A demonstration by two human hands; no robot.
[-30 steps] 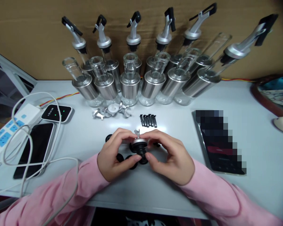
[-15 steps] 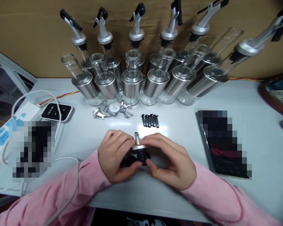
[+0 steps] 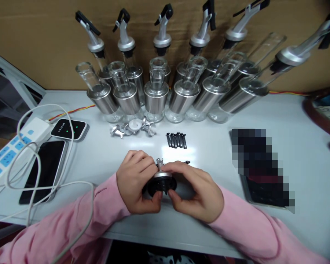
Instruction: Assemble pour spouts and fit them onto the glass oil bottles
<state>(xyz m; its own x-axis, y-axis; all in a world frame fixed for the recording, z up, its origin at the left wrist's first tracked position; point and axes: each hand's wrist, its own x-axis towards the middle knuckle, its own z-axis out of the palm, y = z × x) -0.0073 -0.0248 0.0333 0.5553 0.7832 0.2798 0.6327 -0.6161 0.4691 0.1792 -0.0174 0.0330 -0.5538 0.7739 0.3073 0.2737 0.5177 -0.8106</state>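
Near the table's front edge, I hold a silver pourer spout [image 3: 163,175] with a black stopper between both hands. My left hand [image 3: 136,183] is closed on its left side, fingers curled by the neck and thumb at the black base. From the right, my right hand [image 3: 200,192] pinches it, index finger at the silver neck and thumb under the stopper. Other black round parts [image 3: 152,187] lie close beneath, partly hidden by my fingers. Beyond my hands, several black levers [image 3: 176,140] lie in a row. Loose silver spouts [image 3: 136,126] are heaped to their left.
Several glass bottles with metal sleeves [image 3: 156,99] stand in rows at the back, some topped with pourers. On the left are a power strip [image 3: 9,156], a Wi-Fi device [image 3: 68,129], a phone [image 3: 45,170] and looping white cables. A dark tablet-like device [image 3: 264,172] lies right.
The pourer has tilted, so its black underside faces me more. My left thumb has moved slightly down and left. A small black piece now shows behind my right hand.
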